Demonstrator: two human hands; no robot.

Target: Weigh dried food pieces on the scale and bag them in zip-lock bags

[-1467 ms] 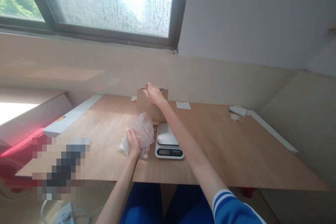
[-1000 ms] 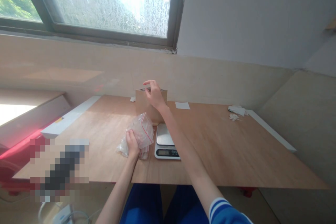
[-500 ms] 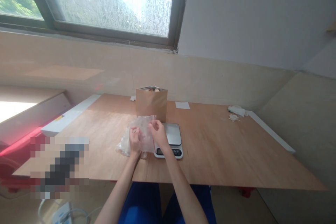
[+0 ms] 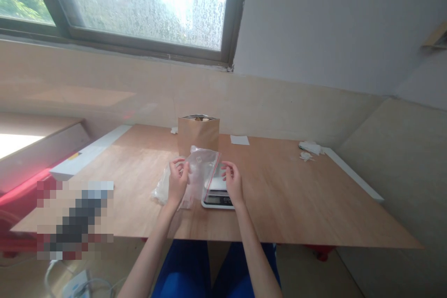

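Observation:
A clear zip bag (image 4: 201, 166) with a red seal strip is stretched between my two hands above the wooden table (image 4: 293, 205). My left hand (image 4: 177, 180) grips its left edge and my right hand (image 4: 233, 184) grips the edge with the red strip. Under my left hand lies a small heap of more clear bags (image 4: 161, 191). A white digital kitchen scale (image 4: 216, 195) stands right behind the held bag, partly hidden by it. Further back, an open brown paper pouch (image 4: 198, 134) stands upright.
A white paper slip (image 4: 239, 140) lies behind the pouch to the right. Crumpled white scraps (image 4: 308, 150) sit at the far right. A white strip (image 4: 84, 154) runs along the table's left edge. A blurred patch (image 4: 75, 219) covers the near left corner.
My right hand left the top of the brown pouch and came down to the clear bag. Both hands have since pulled the bag apart and lifted it in front of the scale.

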